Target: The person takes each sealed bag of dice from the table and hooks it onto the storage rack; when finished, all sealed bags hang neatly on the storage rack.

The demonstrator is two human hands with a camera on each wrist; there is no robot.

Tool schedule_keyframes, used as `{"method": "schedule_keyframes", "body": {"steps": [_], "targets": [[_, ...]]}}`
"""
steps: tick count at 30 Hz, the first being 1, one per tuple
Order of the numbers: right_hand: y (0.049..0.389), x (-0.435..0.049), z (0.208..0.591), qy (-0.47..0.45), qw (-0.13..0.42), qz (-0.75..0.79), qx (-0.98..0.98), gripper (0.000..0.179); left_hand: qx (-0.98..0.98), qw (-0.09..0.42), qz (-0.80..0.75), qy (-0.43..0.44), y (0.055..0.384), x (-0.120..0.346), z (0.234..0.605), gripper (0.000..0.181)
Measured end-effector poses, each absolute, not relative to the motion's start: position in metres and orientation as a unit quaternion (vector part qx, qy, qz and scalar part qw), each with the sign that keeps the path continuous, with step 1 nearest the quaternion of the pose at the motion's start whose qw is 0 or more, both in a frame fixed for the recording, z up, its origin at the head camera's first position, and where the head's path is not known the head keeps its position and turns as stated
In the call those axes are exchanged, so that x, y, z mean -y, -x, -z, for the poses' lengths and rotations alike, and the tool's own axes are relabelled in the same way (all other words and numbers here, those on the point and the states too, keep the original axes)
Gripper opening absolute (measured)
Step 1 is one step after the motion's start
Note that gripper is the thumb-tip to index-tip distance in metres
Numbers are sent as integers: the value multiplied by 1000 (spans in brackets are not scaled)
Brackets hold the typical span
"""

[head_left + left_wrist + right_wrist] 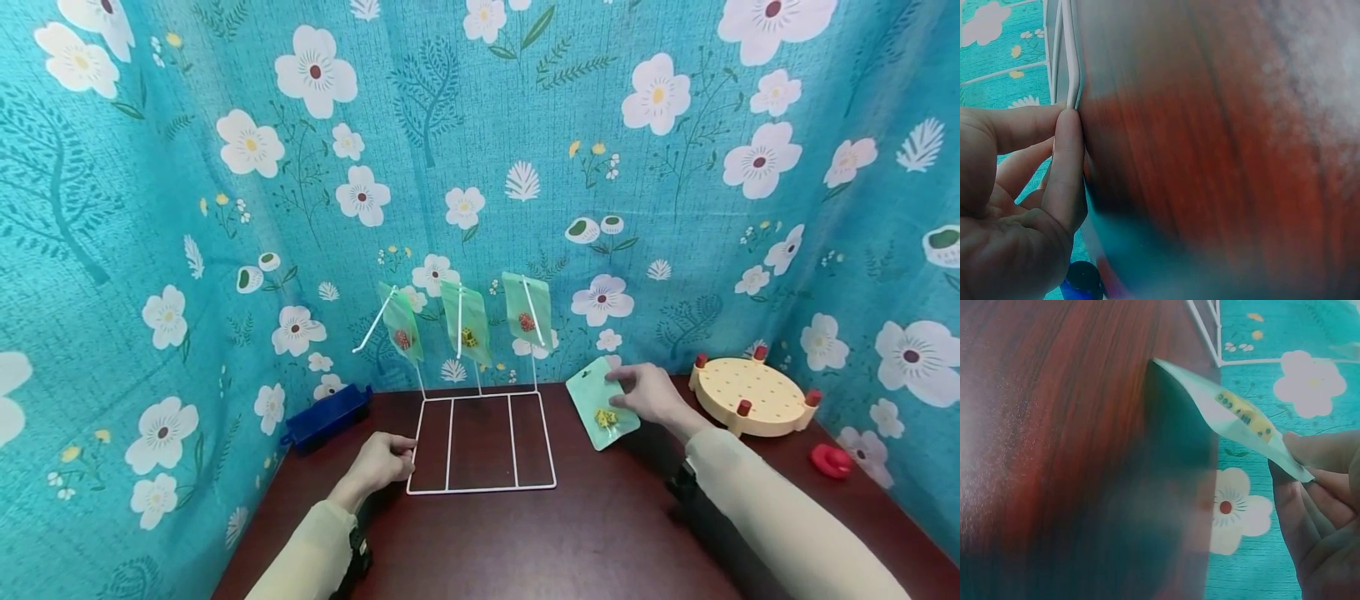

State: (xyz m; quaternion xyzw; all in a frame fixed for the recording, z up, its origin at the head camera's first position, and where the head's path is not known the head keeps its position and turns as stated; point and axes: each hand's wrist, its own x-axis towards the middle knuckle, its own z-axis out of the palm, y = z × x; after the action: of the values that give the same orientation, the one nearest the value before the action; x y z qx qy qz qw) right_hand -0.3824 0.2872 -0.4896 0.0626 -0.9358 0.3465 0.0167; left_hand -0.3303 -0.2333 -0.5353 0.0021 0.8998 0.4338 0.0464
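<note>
A white wire rack [480, 489] stands on the dark wooden table. My left hand [378, 462] pinches the left wire of its base; in the left wrist view, thumb and finger [1067, 162] meet on that wire. To the right of the rack, my right hand [651, 396] pinches the right edge of a pale green packet [595, 390] with a yellow spotted piece in it. In the right wrist view the packet [1200, 403] is tilted. From the rack's prongs hang a left green packet [406, 315], a middle one [476, 310] and a right one [542, 298].
A blue tray [327, 417] lies at the left back. On the right are a round cream stand [750, 387] with red-tipped legs and a small red object [831, 461]. Blue flowered cloth [480, 108] encloses the table [525, 542] at the back and sides.
</note>
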Motion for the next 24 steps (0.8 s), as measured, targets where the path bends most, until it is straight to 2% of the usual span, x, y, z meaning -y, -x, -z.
{"method": "schedule_keyframes", "body": {"steps": [8, 18, 24], "targets": [[366, -289, 474, -81, 52, -347, 933, 45, -899, 40, -436, -4, 331, 234, 537, 43], [336, -289, 447, -88, 78, -363, 924, 51, -897, 56, -439, 17, 334, 234, 539, 43], [317, -289, 431, -105, 119, -367, 917, 52, -893, 54, -446, 12, 333, 235, 540, 43]]}}
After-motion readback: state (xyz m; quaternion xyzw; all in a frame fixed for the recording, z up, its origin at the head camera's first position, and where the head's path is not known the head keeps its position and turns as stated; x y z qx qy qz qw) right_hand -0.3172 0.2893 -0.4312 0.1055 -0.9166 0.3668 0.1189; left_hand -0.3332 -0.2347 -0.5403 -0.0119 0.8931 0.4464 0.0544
